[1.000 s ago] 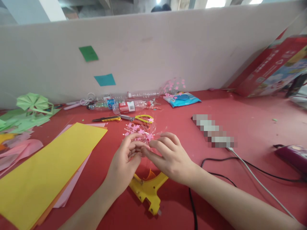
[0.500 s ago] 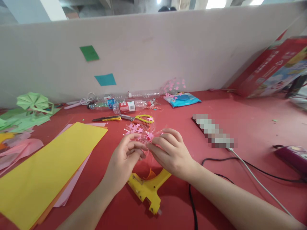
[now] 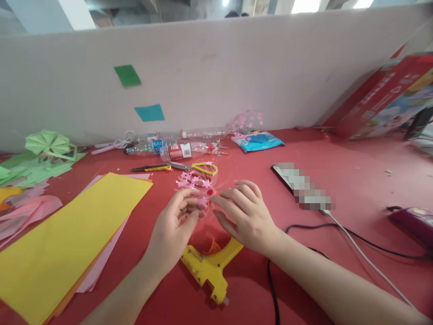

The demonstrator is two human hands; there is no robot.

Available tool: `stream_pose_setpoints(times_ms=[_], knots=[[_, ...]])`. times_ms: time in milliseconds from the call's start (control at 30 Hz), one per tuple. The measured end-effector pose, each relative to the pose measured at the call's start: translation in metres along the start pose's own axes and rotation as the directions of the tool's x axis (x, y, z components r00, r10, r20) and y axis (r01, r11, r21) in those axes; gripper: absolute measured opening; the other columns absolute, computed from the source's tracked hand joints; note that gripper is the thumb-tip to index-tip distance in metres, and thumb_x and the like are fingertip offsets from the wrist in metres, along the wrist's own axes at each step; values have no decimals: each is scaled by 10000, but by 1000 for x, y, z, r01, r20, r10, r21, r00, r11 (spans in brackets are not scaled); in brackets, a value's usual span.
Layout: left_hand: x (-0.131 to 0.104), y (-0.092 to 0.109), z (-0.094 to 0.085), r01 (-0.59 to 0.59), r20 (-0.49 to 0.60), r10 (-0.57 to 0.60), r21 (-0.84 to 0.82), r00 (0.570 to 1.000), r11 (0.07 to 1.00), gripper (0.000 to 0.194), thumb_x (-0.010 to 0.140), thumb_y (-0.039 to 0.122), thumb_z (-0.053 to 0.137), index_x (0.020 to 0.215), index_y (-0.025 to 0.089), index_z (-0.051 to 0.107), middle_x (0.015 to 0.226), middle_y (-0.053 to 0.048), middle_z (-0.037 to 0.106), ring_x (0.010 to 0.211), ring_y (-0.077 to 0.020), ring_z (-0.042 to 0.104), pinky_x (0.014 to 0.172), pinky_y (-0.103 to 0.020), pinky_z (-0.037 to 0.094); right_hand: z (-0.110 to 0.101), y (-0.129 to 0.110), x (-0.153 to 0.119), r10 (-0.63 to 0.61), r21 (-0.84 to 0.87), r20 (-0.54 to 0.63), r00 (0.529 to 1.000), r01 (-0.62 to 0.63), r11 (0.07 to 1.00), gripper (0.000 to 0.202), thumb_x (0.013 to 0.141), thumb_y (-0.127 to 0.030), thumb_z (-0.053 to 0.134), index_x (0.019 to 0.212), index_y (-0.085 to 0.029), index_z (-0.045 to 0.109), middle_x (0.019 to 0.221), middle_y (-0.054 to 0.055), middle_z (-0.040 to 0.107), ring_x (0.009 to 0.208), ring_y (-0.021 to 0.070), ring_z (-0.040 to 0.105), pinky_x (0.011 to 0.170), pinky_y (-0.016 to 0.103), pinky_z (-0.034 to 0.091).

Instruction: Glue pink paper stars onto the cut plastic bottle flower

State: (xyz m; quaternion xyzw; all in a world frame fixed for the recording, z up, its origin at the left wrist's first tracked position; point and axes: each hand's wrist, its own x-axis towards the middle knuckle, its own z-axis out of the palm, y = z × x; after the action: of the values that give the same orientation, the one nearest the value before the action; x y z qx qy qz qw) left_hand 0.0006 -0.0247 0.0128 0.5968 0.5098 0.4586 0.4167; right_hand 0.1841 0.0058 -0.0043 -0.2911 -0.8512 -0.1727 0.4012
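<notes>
The left hand (image 3: 177, 221) is curled, a pink star (image 3: 203, 201) at its fingertips; whether pinched, cannot be determined. The right hand (image 3: 245, 219) is parted, gripping nothing visible. Star-trimmed plastic piece (image 3: 209, 192) lies just beyond both grips, yellow glue gun (image 3: 209, 267) on their near side.

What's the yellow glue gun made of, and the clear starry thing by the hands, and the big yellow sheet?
Yellow glue gun: probably hard plastic, smooth, with moulded edges.
Clear starry thing: likely thin plastic, see-through and glossy; its pink stars look matte, maybe paper or foam.
Big yellow sheet: seems paper or thin card, flat and matte with crisp edges.
</notes>
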Motion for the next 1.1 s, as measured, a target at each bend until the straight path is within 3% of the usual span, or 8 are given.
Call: stream_pose_setpoints(times_ms=[167,400,700,900,1100], knots=[[1,-5,-4,-119,-14,123,154,992,981,271,846,177,495,1112,227,509,1007,-35,662,894,-143,671,841,-309,531,3,8,-2,99,15,41,994,-100,995,154,893,-151,508,1017,-163,599,875,69,646,799,204,532,782,366,422],[3,-7,-9,-238,-34,255,257,966,937,308,875,165,470,1176,231,459,1081,-51,666,974,-150,655,877,-323,522,4,15,-5,211,125,89,973,-221,967,178,910,-128,436,868,-172,604,735,56,600,685,179,518,648,290,428],[1,-3,-12,-309,-36,343,354,939,883,300,893,182,468,1190,227,475,1132,-54,664,879,-141,661,808,-299,536,2,8,-6,217,154,181,959,-246,957,222,911,-161,415,786,-167,599,662,38,571,615,152,498,599,265,389],[8,-4,-24,-322,-133,457,542,879,776,296,883,232,517,1178,223,538,1236,-62,606,1143,-202,566,1017,-375,435,2,6,-8,222,119,220,950,-252,960,262,900,-164,425,690,-164,582,619,32,553,576,147,488,557,264,362],[10,-5,-25,-292,-67,395,563,916,773,325,897,289,508,1217,233,531,1311,-53,577,1248,-208,506,1074,-389,395,1,5,-8,229,144,244,942,-269,952,231,890,-153,431,732,-162,599,653,38,572,608,147,498,581,255,366]])
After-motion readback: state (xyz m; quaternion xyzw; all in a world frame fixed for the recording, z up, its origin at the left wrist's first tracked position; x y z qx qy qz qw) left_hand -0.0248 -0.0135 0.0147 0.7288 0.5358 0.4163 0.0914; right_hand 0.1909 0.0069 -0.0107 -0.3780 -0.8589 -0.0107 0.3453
